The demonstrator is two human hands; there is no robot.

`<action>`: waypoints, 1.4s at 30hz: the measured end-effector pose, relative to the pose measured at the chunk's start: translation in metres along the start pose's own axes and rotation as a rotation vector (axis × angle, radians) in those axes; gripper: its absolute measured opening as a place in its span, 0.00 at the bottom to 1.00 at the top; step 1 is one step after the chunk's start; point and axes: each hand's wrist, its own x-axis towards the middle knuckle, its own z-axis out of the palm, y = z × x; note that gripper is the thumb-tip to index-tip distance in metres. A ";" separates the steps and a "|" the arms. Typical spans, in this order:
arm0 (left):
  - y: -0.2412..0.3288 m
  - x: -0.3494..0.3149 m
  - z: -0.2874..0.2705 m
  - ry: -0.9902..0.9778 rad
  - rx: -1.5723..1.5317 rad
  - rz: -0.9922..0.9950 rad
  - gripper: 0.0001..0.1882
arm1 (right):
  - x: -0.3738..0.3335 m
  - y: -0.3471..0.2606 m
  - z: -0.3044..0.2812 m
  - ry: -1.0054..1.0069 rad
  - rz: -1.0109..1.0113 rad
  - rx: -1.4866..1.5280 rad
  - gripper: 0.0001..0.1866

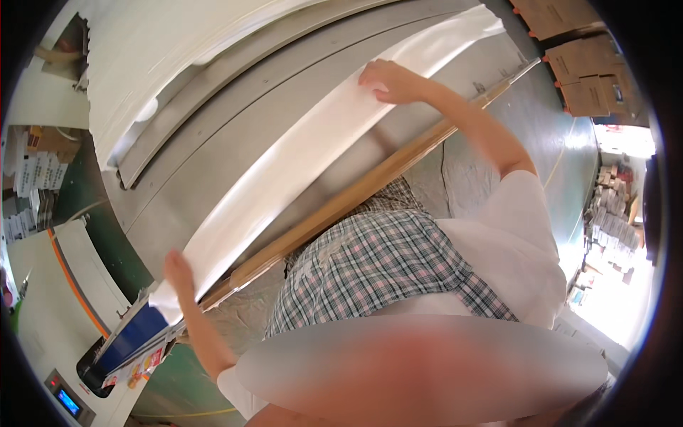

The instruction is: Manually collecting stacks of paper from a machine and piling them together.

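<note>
A long white roll of thin, sheet-like material (284,160) lies slantwise over a grey metal table, from the lower left up to the far right. Across its upper part, my right hand (393,82) grips it with curved fingers, the thumb on the near side. Near the lower left end, my left hand (179,274) is closed over the roll; it is slightly blurred and its fingertips are partly hidden. The far right end of the roll has uneven, layered edges.
A brown wooden bar (341,203) runs along the near edge of the grey table (178,167), close to my checked apron. White sheeting (171,53) hangs beyond a metal rail. Cardboard boxes (580,67) are stacked at the far right. A white machine with a small lit screen (68,402) stands at the lower left.
</note>
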 end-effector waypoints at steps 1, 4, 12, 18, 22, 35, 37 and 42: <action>-0.022 -0.008 -0.007 0.083 0.091 0.011 0.14 | -0.007 0.021 -0.010 0.005 -0.001 0.001 0.14; -0.019 -0.006 -0.032 0.123 0.373 -0.135 0.13 | -0.035 0.093 -0.032 0.040 0.087 -0.138 0.15; 0.081 0.029 0.039 -0.016 0.340 -0.251 0.26 | -0.144 0.334 -0.073 1.153 1.042 0.338 0.24; 0.256 0.041 0.044 -0.102 0.237 -0.493 0.30 | -0.162 0.430 -0.072 1.153 0.831 1.312 0.36; 0.279 0.038 0.058 -0.175 0.279 -0.545 0.32 | -0.138 0.438 -0.126 1.200 0.671 1.113 0.36; 0.286 0.030 0.069 -0.143 0.332 -0.561 0.32 | -0.122 0.438 -0.154 0.631 0.812 -0.169 0.20; 0.287 0.032 0.069 -0.150 0.314 -0.545 0.32 | -0.106 0.427 -0.152 0.565 0.769 -0.217 0.21; 0.294 0.037 0.070 -0.154 0.323 -0.527 0.31 | -0.073 0.466 -0.080 0.593 0.515 -0.723 0.20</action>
